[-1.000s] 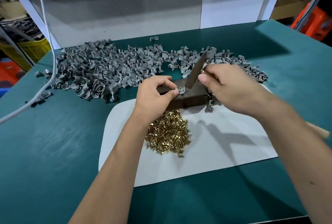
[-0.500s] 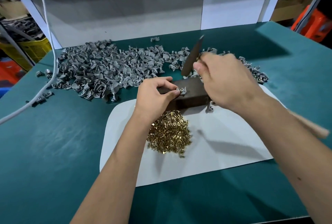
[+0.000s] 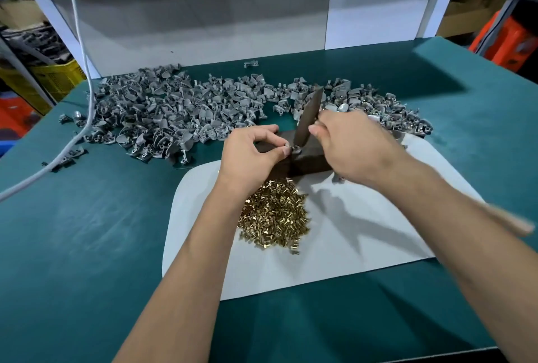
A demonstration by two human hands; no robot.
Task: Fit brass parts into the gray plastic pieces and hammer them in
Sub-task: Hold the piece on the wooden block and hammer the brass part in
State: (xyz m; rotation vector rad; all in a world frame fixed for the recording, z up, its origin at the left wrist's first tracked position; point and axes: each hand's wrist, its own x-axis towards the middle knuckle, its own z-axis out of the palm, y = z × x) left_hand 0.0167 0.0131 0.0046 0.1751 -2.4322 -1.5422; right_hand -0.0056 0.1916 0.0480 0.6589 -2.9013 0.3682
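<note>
A white cable (image 3: 84, 71) is trailing down across the far-left of the green-topped workbench (image 3: 87, 231), beside the wide heap of loose gray plastic pieces (image 3: 180, 112) spreading along the back. Nearer the middle, the left hand (image 3: 250, 156) is pinching one small gray plastic piece with a brass part (image 3: 296, 149) against the dark wooden block (image 3: 308, 156), fingertips right beside the strike point. The pile of small brass parts (image 3: 275, 214) is lying on the white mat (image 3: 364, 240) just below. The right hand (image 3: 349, 144) is gripping the dark flat-headed hammer (image 3: 308, 116), its head meeting the piece. A slightly off-line blow risks hitting those fingertips or bending the brass crooked.
</note>
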